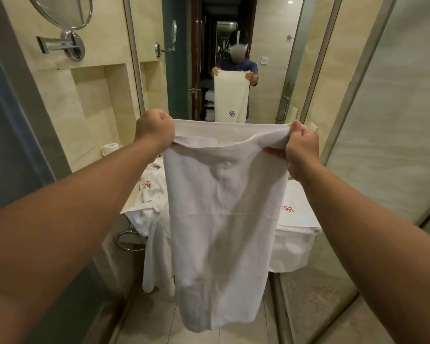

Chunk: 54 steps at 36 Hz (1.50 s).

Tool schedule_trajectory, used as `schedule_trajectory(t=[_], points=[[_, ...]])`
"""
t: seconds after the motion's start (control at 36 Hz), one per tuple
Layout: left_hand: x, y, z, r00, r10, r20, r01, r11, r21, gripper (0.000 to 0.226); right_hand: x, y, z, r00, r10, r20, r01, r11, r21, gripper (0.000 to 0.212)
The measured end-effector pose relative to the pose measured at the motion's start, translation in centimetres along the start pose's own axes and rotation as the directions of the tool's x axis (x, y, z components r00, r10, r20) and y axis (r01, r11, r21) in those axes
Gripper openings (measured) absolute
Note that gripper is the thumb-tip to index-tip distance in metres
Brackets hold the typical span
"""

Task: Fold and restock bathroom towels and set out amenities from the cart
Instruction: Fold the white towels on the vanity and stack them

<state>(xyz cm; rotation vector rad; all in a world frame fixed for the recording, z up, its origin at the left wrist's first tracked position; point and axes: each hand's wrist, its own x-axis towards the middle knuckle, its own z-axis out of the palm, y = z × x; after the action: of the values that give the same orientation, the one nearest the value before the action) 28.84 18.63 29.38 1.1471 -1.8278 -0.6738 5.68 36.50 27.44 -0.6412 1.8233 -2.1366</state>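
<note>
Far left of the white towel (221, 219) and well above it, I log a round swing-arm mirror (60, 11) on the tiled wall. Lower, left of the towel's top edge, a toilet roll (110, 147) stands on a ledge. Left of the towel's middle, a chrome ring (130, 240) hangs. Just left of the towel and partly behind it lies crumpled white linen (147, 194) with a red emblem, one piece draping down.

Left hand (154, 131): fingers curled tight, clamped on the towel's upper left corner.

The towel hangs full length in the air between both hands. Its top edge is stretched level and its lower end is free above the floor tiles. Behind and above its top edge, the wall mirror (271, 33) reflects the person holding it, with a blue emblem near the reflected lower end.

Right hand (302, 145): thumb and fingers pinched on the upper right corner.

Just right of the towel, a folded towel (296, 214) with a red emblem lies flat. Further right stands a glass door (382, 120).
</note>
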Motion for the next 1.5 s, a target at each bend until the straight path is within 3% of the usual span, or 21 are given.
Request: schedule_trajectory(t=[0.06, 0.11, 0.14, 0.19, 0.28, 0.36, 0.58, 0.64, 0.72, 0.83, 0.97, 1.11, 1.36, 1.5], points=[[0.3, -0.1, -0.4, 0.995, 0.075, 0.059, -0.076, 0.997, 0.013, 0.015, 0.2, -0.1, 0.2, 0.995, -0.099, -0.004, 0.099, 0.995, -0.029, 0.033], [0.7, -0.7, -0.5, 0.974, 0.175, 0.146, -0.186, 0.98, 0.067, 0.036, 0.4, 0.1, 0.2, 0.974, -0.222, 0.039, 0.225, 0.967, -0.116, 0.03], [1.2, -1.2, -0.4, 0.961, 0.215, 0.173, -0.232, 0.969, 0.083, 0.047, 0.5, 0.3, 0.2, 0.95, -0.301, 0.082, 0.312, 0.922, -0.228, 0.04], [2.1, -2.0, -0.2, 0.952, 0.262, 0.156, -0.278, 0.956, 0.094, 0.059, 0.8, 1.1, 0.3, 0.864, -0.455, 0.213, 0.5, 0.731, -0.465, 0.074], [3.5, -2.7, 0.1, 0.957, 0.284, 0.055, -0.288, 0.95, 0.116, 0.053, 1.2, 2.6, 0.9, 0.759, -0.54, 0.363, 0.641, 0.527, -0.557, 0.085], [4.6, -3.4, 0.6, 0.953, 0.296, 0.066, -0.303, 0.937, 0.175, 0.038, 1.9, 3.9, 1.9, 0.753, -0.547, 0.366, 0.64, 0.475, -0.605, 0.081], [8.0, -3.8, 4.0, 0.977, 0.193, 0.089, -0.202, 0.973, 0.115, 0.03, 6.6, 6.5, 4.2, 0.788, -0.568, 0.238, 0.557, 0.492, -0.669, 0.032], [9.6, -3.2, 5.5, 0.987, 0.106, 0.12, -0.106, 0.994, -0.005, 0.04, 8.7, 6.9, 5.0, 0.799, -0.557, 0.228, 0.544, 0.506, -0.669, 0.031], [12.6, -2.8, 8.0, 0.989, -0.02, 0.147, 0.054, 0.972, -0.23, 0.032, 12.3, 7.1, 6.1, 0.816, -0.547, 0.186, 0.518, 0.549, -0.656, 0.029], [17.7, -2.4, 12.3, 0.998, 0.06, 0.036, -0.052, 0.977, -0.209, 0.041, 19.7, 7.4, 7.8, 0.838, -0.536, 0.099, 0.476, 0.631, -0.613, 0.02], [24.1, -1.2, 17.6, 0.995, 0.102, 0.005, -0.099, 0.979, -0.18, 0.025, 28.6, 7.4, 9.8, 0.87, -0.489, 0.064, 0.433, 0.697, -0.571, 0.005], [29.3, -1.5, 22.6, 0.996, 0.087, -0.006, -0.087, 0.987, -0.136, 0.015, 36.5, 9.3, 12.0, 0.914, -0.406, 0.018, 0.361, 0.789, -0.498, 0.034], [36.2, -7.9, 32.0, 0.991, -0.018, 0.13, 0.033, 0.992, -0.121, 0.009, 45.3, 18.5, 15.9, 0.975, -0.221, 0.017, 0.195, 0.82, -0.538, 0.035], [39.5, -13.5, 37.0, 0.959, -0.142, 0.246, 0.176, 0.977, -0.122, 0.013, 48.2, 25.1, 18.0, 0.994, -0.106, 0.019, 0.096, 0.795, -0.599, 0.034]])
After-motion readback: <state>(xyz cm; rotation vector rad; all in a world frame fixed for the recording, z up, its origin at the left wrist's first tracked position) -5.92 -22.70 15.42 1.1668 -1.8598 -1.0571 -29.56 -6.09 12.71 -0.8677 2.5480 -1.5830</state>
